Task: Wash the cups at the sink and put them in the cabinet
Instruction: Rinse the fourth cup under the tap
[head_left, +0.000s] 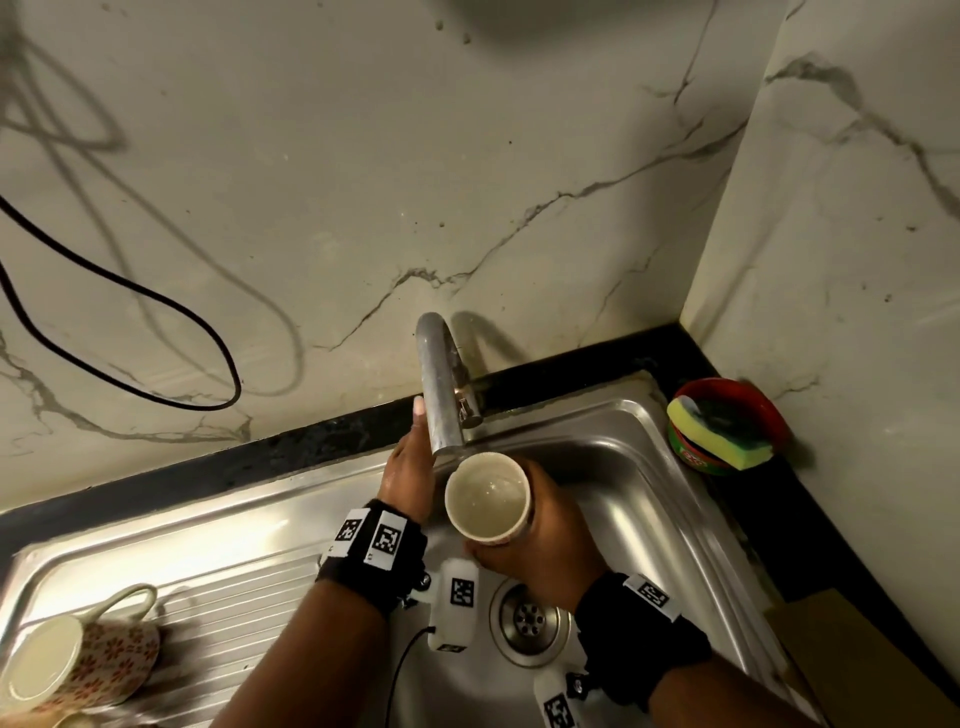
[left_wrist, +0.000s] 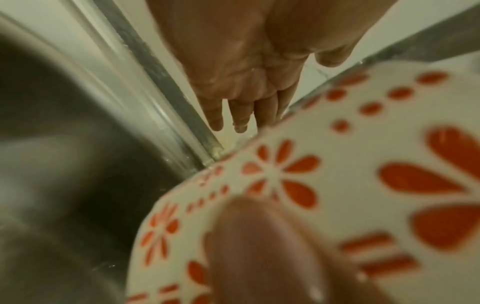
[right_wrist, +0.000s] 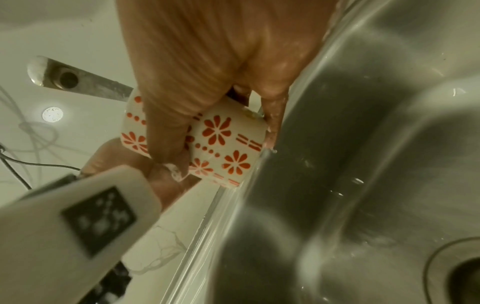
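My right hand (head_left: 540, 540) grips a white cup with orange flowers (head_left: 487, 500) over the sink basin, its mouth up and just below the faucet spout (head_left: 441, 395). In the right wrist view my fingers (right_wrist: 166, 123) wrap the wet cup (right_wrist: 223, 139). My left hand (head_left: 409, 467) lies with straight fingers along the left side of the faucet and holds nothing; its palm (left_wrist: 241, 78) shows in the left wrist view behind the cup (left_wrist: 337, 181). I cannot tell if it touches the faucet. A second flowered cup (head_left: 78, 660) lies on its side on the drainboard at lower left.
The steel sink (head_left: 649, 499) has its drain (head_left: 530, 618) below my hands. A red bowl with a yellow-green sponge (head_left: 727, 431) sits on the black counter at the right corner. A black cable (head_left: 156, 306) hangs on the marble wall at left.
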